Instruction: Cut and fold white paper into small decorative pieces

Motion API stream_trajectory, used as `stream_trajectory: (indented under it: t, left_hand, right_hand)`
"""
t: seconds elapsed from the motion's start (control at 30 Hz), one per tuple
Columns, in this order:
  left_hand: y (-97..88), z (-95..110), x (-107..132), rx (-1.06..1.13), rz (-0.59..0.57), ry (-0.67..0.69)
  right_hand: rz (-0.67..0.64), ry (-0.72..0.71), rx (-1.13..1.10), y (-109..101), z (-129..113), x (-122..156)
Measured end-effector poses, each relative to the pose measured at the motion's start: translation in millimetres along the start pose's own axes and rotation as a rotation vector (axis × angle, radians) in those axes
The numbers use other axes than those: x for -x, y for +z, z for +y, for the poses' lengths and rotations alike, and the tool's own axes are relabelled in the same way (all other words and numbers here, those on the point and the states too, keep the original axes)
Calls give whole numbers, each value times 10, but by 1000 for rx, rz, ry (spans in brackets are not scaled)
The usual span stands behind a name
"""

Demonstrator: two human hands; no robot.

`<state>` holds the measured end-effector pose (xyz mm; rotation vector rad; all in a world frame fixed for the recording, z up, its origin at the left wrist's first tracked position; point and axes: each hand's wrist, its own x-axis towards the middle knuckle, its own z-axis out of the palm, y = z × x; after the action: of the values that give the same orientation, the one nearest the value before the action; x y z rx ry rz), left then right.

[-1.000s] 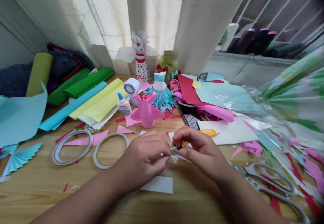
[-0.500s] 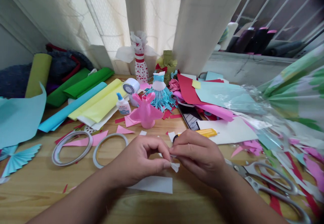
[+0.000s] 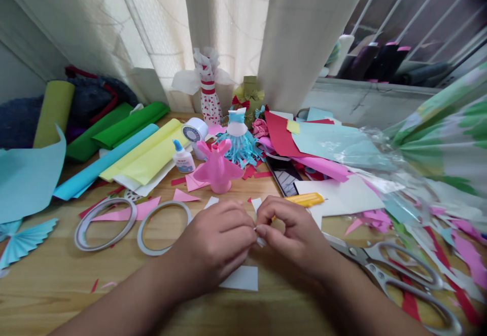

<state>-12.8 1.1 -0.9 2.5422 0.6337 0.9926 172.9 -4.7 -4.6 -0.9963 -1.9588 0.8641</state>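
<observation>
My left hand (image 3: 222, 239) and my right hand (image 3: 294, 234) meet over the middle of the wooden table, fingertips pinched together. Between them is a small piece of white paper (image 3: 261, 242), mostly hidden by the fingers. Below my left hand lies a white paper strip (image 3: 243, 278), partly covered by it. Behind the hands stands a pink paper dress (image 3: 218, 169). A yellow utility knife (image 3: 306, 199) rests just beyond my right hand, and large scissors (image 3: 376, 265) lie to the right of it.
Two tape rolls, one (image 3: 80, 237) farther left and one (image 3: 140, 229) nearer my left hand, lie flat. A glue bottle (image 3: 183, 157), a blue fringed paper dress (image 3: 239, 141) and a phone (image 3: 283, 176) are farther back. Paper scraps and plastic wrap (image 3: 365, 146) crowd the right.
My left fingers have curled further over the white paper, so less of it shows. My right hand has turned, its thumb now visible at the pinch. The view has shifted slightly.
</observation>
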Motion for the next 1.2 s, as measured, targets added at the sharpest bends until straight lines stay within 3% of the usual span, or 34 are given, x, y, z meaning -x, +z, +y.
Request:
stream_trajectory:
  t: [0.13, 0.27, 0.4, 0.53, 0.8, 0.97, 1.2]
  left_hand:
    - [12, -10, 20, -180, 24, 72]
    - [-10, -16, 21, -159, 52, -35]
    - [-31, 4, -3, -82, 113, -157]
    - [-17, 21, -11, -24, 99, -184]
    - [12, 22, -8, 144, 43, -267]
    - [48, 11, -28, 177, 70, -260]
    - [56, -5, -30, 133, 21, -242]
  right_hand:
    - [9, 181, -123, 30, 28, -19]
    - [70, 269, -148, -17, 40, -17]
    - [118, 228, -80, -62, 27, -15]
    - [116, 187, -12, -60, 18, -14]
    - [76, 313, -90, -31, 11, -31]
    - [46, 303, -96, 8, -8, -24]
    - [16, 308, -69, -2, -29, -37]
